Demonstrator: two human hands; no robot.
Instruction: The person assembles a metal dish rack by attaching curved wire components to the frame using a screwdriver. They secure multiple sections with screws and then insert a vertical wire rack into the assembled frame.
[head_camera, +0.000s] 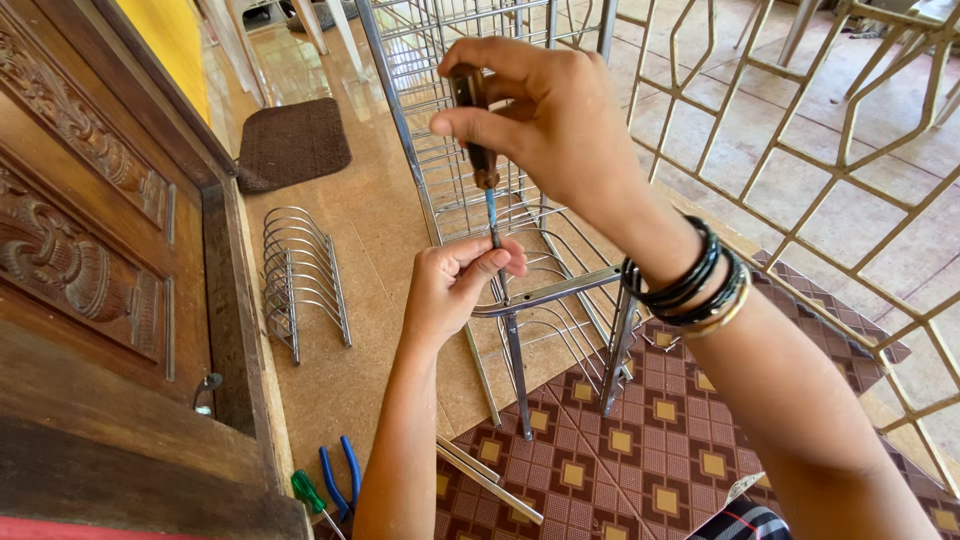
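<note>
A wire rack (520, 200) stands on the floor between a carved door (80, 230) and a metal grille (800, 130). On it, the right hand (545, 110) grips a screwdriver (480, 150) upright — the left hand (455, 285) pinches its tip at the crossbar (560, 290). Left of the rack lie a plate holder (300, 275), pliers (340, 480) and a green screwdriver (308, 495).

Single head-worn view, looking steeply down, close over both hands, floor (380, 230) and patterned mat (640, 450) below

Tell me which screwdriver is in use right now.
The brown-handled screwdriver, upright in the right hand; the green-handled screwdriver lies untouched on the floor.
</note>
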